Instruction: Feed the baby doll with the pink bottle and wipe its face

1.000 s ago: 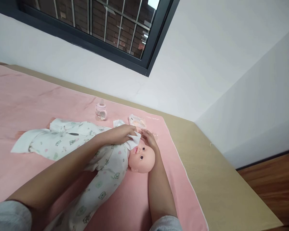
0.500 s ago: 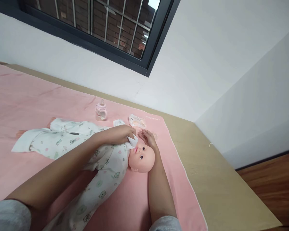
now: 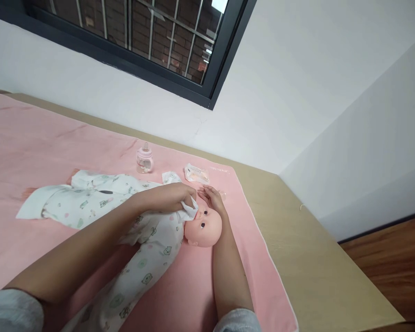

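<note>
Left hand (image 3: 176,196): fingers closed, pinching a soft white cloth (image 3: 191,210) whose free edge reaches the doll's mouth.
Right hand (image 3: 211,197): fingers unclenched and loosely curved, beside the far side of the doll's head; the forearm runs past its crown. Whether the fingertips press it, I cannot tell.
Doll: a smooth-headed, peach-coloured baby doll (image 3: 204,230) in a white suit printed with small animals, lying face up, feet leftward, head between the hands; its near sleeve runs to the bottom of the view.
Far side: a clear bottle with pink collar and handle (image 3: 145,161) stands upright beyond the body; a clear-and-peach plastic packet (image 3: 196,174) lies near the right fingertips.
Sheet edge: a pink cloth sheet (image 3: 242,267) with a pale hem, running diagonally to the right of the right forearm.
Board: a beige flat surface (image 3: 304,267), broad right of the hem, narrowing along the white wall (image 3: 249,120).
Room: pink sheet separates bottle from packet; the left forearm crosses over the suit.
</note>
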Tool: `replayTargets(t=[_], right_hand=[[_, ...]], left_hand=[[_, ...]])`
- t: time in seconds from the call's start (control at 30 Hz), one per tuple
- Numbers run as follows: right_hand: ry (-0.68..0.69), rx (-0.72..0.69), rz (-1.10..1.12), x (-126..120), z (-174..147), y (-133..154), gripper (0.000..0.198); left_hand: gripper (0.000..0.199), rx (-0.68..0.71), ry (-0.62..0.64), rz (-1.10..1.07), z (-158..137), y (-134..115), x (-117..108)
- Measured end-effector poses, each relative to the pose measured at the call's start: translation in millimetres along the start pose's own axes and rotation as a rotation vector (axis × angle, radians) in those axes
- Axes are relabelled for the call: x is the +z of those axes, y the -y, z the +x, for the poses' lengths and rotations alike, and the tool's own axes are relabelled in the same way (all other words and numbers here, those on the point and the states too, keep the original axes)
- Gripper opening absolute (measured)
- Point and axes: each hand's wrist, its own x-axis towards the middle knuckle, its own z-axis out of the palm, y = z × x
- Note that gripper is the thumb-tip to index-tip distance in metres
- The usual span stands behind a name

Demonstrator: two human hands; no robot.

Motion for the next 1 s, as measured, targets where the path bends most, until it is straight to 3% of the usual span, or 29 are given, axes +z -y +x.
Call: replayTargets(t=[0.5,0.63,0.8,1.0], right_hand=[[0.004,-0.011,-0.03,1.6,-1.7,0.6,0.024],[-0.002,-0.008,-0.022,1.9,-1.1,0.2,0.022],[0.008,-0.019,-0.011,2.3,-1.7,-0.6,0.024],[0.017,-0.038,-0.029,1.9,-1.6,-1.4,0.03]], left_hand=[[0.027,0.011,0.051,0.117,1.4,-17.8,-1.3],[0.024,0.014,-0.021,0.132,1.4,-10.7,0.3],[0.04,-0.001,-0.162,0.153,5.1,5.1,8.7],[0.035,-0.011,-0.201,0.175,11.1,11.5,19.9]])
